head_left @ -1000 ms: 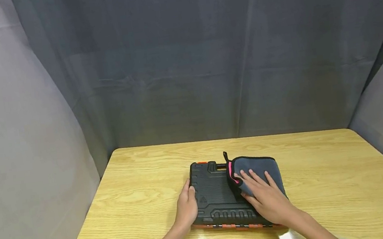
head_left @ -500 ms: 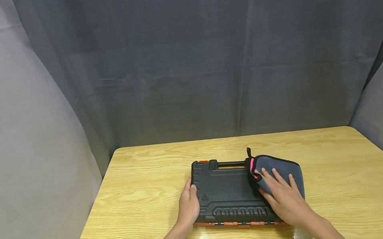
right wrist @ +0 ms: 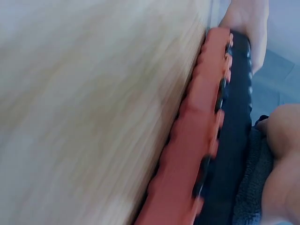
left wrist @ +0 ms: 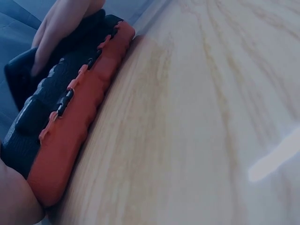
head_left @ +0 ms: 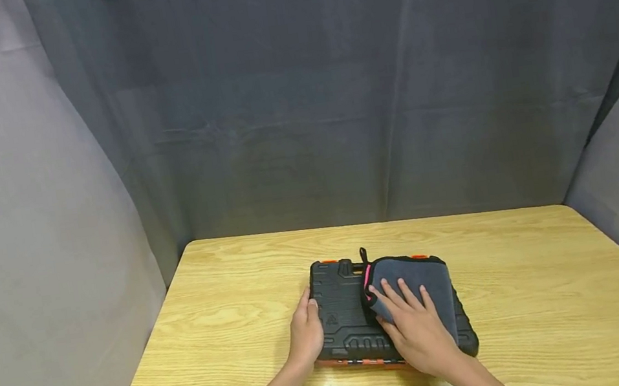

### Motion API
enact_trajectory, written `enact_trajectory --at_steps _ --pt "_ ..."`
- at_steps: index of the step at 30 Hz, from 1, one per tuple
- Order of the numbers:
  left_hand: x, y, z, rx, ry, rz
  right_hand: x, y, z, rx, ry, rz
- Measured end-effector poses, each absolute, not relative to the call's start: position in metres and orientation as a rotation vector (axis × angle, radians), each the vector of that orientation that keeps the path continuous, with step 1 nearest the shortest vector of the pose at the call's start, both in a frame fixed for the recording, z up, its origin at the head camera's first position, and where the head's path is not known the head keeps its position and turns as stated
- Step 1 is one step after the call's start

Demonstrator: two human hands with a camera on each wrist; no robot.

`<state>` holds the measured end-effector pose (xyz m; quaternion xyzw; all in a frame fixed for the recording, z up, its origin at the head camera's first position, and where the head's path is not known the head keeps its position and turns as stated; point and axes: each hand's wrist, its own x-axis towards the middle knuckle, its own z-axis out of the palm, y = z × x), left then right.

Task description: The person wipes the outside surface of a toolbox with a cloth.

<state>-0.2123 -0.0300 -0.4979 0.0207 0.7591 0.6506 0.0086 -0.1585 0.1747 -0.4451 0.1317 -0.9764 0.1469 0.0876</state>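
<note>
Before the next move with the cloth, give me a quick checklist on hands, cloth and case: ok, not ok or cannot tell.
1. Left hand steadying the case: ok, it grips the left side, thumb on top.
2. Right hand on the cloth: ok, laid over it with fingers spread.
3. Cloth on the lid: ok, it lies over the right part.
4. Lid shut: ok along the near side, where it meets the orange base.
5. Case seated on the table: ok, its base is down on the wood.
6. Lid clean under the cloth: cannot tell, hidden.
</note>
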Motion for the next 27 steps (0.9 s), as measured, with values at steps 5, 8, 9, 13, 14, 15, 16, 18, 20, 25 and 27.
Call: enact_trajectory --at_steps 5,8,9,13,14,15,16,18,20,25,27 --pt "-0.213 -0.033 -0.5 0.039 2.369 2.051 -0.169 0.15 -0.447 0.457 -2.929 0.538" --pt "-0.213 -0.034 -0.5 0.043 2.357 2.06 -0.173 0.137 -0.448 0.499 -2.923 0.584" --pt "-0.213 -0.034 -0.5 0.052 2.346 2.067 -0.174 0.132 -0.448 0.515 -2.923 0.595" --pt "-0.211 -0.034 -0.5 0.132 2.336 2.086 -0.177 0.117 -0.446 0.572 -2.903 0.729" --pt "-0.211 -0.034 -0.499 0.146 2.328 2.091 -0.179 0.114 -0.446 0.586 -2.901 0.766" --pt "-0.21 -0.033 -0.499 0.151 2.343 2.086 -0.18 0.111 -0.446 0.602 -2.898 0.808" --pt "-0.21 -0.033 -0.499 0.153 2.359 2.077 -0.182 0.109 -0.445 0.622 -2.894 0.856" --pt "-0.209 -0.032 -0.5 0.145 2.383 2.058 -0.185 0.107 -0.444 0.668 -2.89 0.947" --pt "-0.208 -0.03 -0.5 0.115 2.419 2.035 -0.188 0.107 -0.442 0.707 -2.877 1.072" --pt "-0.208 -0.027 -0.499 0.068 2.475 2.046 -0.191 0.116 -0.435 0.783 -2.792 1.397" --pt "-0.208 -0.027 -0.499 0.074 2.459 2.067 -0.189 0.118 -0.433 0.821 -2.781 1.464"
